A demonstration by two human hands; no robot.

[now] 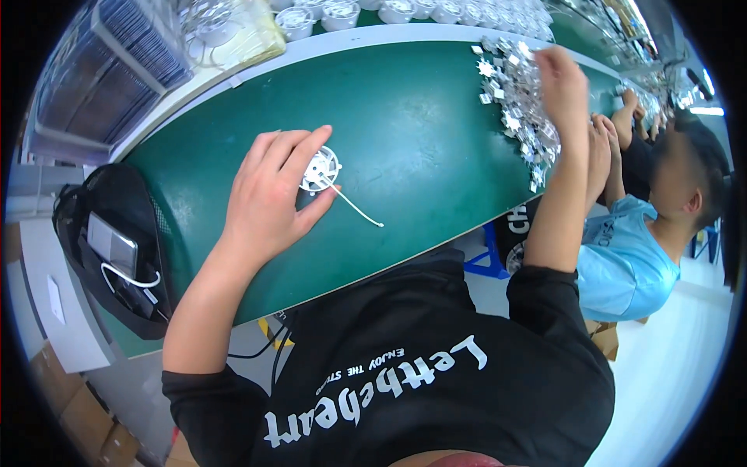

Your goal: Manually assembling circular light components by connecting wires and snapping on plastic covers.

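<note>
My left hand (276, 175) is closed around a round white plastic housing (320, 170) with open slots in its face. A short white cable (359, 208) runs from the housing toward the lower right, its end lying over the table. My right hand (562, 76) is stretched out at the far right, over the back of a heap of small white and silvery parts (515, 105). Motion blurs its fingers, and whether anything is between them does not show.
A green table (405, 132) lies before me. Several round white housings (341, 14) line its back, beside a stack of dark trays (109, 78). A black bag (117, 249) sits at left. A co-worker in light blue (634, 257) works at right.
</note>
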